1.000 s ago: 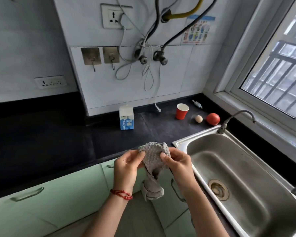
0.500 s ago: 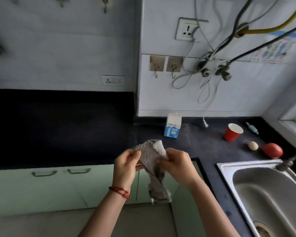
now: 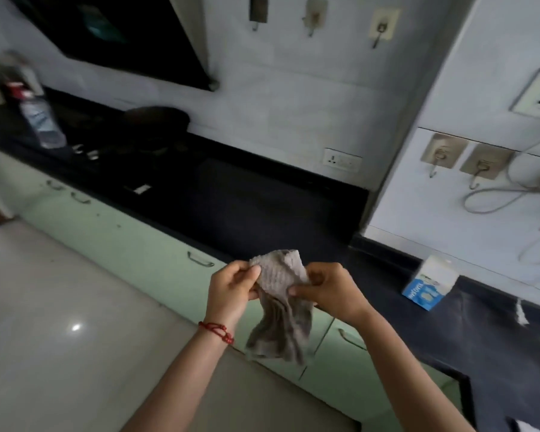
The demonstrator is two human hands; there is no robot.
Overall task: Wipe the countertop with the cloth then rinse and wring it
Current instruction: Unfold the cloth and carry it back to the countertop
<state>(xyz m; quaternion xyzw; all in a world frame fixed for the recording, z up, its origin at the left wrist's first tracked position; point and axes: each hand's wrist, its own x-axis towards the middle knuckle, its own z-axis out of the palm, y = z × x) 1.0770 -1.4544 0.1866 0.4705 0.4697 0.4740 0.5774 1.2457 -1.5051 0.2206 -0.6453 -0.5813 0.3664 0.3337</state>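
A grey textured cloth (image 3: 279, 307) hangs in the air in front of the pale green cabinets, below the counter's front edge. My left hand (image 3: 233, 289) pinches its upper left corner. My right hand (image 3: 328, 291) grips its upper right part. The cloth's lower half droops loose between my wrists. The dark countertop (image 3: 262, 210) runs from far left to right behind the cloth. The sink is out of view.
A blue and white carton (image 3: 429, 283) stands on the counter at right. A plastic bottle (image 3: 41, 120) and a dark pan (image 3: 156, 120) on the hob sit at the far left. Wall hooks, sockets and dangling cables (image 3: 493, 198) line the wall. Cabinet handles (image 3: 200, 260) jut out below.
My view has swung left: the sink, red cup and tomato have left the frame, and the hob and bottle have come in. Both hands still hold the cloth the same way.
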